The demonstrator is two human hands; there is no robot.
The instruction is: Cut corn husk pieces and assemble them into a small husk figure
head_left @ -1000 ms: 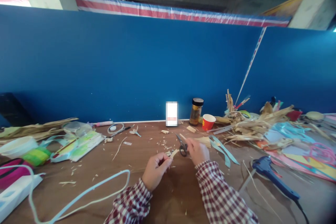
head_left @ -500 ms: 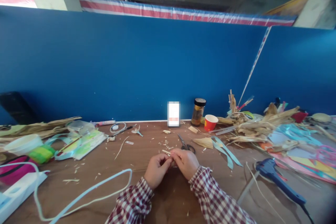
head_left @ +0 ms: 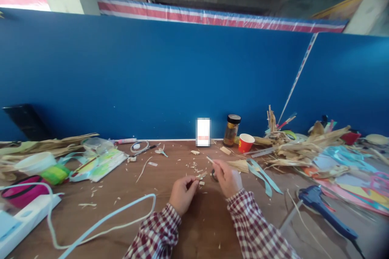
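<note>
My left hand (head_left: 184, 195) is closed in a pinch on a small pale strip of dried husk (head_left: 201, 175), which sticks out past the fingertips just above the table. To its right, my right hand (head_left: 227, 179) has its fingers closed over the scissors (head_left: 214, 175). Part of a dark handle loop shows below the fingers, and a thin tip points away toward the back; the rest is covered by the hand. Small pale scraps (head_left: 191, 166) are scattered on the wood in front of both hands.
A lidded jar (head_left: 231, 130) and a red paper cup (head_left: 246, 143) stand at the back. Dried husks (head_left: 291, 153) and light blue ribbons (head_left: 261, 176) lie on the right, near a blue glue gun (head_left: 325, 210). A white cable (head_left: 115, 212) and power strip (head_left: 28, 224) occupy the left.
My hands were together at the pale strip; now they are apart. My right hand has moved right and forward onto the scissors, while the left keeps the strip.
</note>
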